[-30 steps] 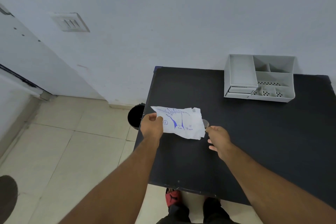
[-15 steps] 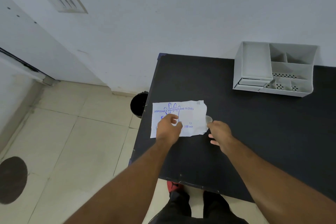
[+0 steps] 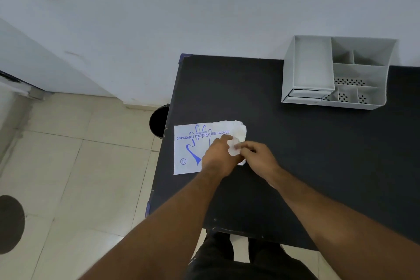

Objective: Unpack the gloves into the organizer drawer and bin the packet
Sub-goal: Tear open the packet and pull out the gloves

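So the glove packet (image 3: 197,148) is lying flat on the black table (image 3: 318,166), right at the table's left edge, printed side up with "DISPOSABLE POLYETHYLENE GLOVES" and a blue hand outline on it. Its right end is torn and ragged.

Both forearms come in from the bottom of the view and meet over that torn end. The left hand (image 3: 217,158) sits on top of the packet, knuckles up, fingers curled down onto it, thumb and forefinger nipping at a bit of crumpled whitish film (image 3: 233,148). The right hand (image 3: 259,158) is right up against it, fingertips pinched on the same bit of film. Can't tell if that's a glove or just packet material.

The grey organizer (image 3: 334,75) sits at the far right of the table against the wall, well apart from the hands, with lots of bare black tabletop in between. Its low drawer (image 3: 304,94) shows at the front left. A black bin (image 3: 159,121) sits on the tiled floor, just beside the table's left edge and near the packet's far corner.
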